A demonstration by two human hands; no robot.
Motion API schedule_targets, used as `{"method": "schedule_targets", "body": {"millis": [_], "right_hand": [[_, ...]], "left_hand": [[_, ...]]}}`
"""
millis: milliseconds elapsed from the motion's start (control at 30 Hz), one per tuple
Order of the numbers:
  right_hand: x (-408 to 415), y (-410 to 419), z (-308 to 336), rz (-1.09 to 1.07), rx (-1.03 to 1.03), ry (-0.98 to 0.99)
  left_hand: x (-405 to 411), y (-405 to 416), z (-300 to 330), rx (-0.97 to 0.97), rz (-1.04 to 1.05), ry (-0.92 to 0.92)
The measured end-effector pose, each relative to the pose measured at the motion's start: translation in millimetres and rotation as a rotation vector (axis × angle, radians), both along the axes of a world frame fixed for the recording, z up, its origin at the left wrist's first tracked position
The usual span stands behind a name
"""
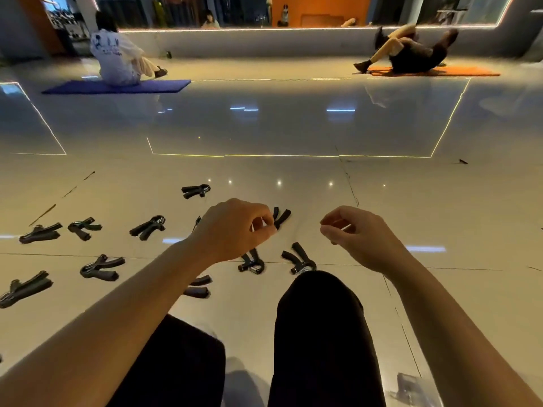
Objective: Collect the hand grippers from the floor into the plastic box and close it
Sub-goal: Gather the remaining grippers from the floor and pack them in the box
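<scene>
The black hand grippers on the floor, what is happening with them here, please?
A person sits on the glossy tiled floor with about ten black, V-shaped hand grippers scattered in front of them. Both hands hover above the grippers with loosely curled fingers, and neither appears to hold anything: the left hand is just beside one gripper, the right hand is over bare floor. A transparent plastic object, maybe the box, lies at the lower right. No gripper looks collected yet.
</scene>
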State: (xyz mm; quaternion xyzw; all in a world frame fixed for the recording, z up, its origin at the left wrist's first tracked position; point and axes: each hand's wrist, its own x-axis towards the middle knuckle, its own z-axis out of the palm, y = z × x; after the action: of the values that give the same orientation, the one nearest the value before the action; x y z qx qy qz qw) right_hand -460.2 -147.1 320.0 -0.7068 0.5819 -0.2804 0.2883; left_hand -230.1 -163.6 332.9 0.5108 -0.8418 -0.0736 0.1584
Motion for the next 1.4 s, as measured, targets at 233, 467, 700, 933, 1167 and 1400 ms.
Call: {"method": "schedule_targets", "body": {"millis": [233,467,700,933,1167,1400], "right_hand": [[64.9,-78.1,1.6,0.152,0.117,0.293],[81.1,-163.3,-71.8,0.226,0.413,0.581],[105.0,-251.9,-113.1,0.324,0.503,0.576],[74.9,-292.1,-232.0,0.180,0.491,0.502],[51.4,-296.0,-358.5,-0.040,0.530,0.483],[32.7,-282.5,-425.4,-0.191,0.367,0.481]], "left_hand": [[70.3,-64.6,-60.6,0.211,0.144,-0.064],[61.1,-135.4,-96.3,0.333,-0.004,-0.228],[34.4,-227.7,-144.9,0.368,-0.080,-0.416],[32.3,-257.6,-259.6,0.492,-0.026,-0.344],[45.2,-257.3,-373.1,0.548,0.261,-0.145],[48.6,-261.5,-432.4,0.468,0.282,-0.129]]}}
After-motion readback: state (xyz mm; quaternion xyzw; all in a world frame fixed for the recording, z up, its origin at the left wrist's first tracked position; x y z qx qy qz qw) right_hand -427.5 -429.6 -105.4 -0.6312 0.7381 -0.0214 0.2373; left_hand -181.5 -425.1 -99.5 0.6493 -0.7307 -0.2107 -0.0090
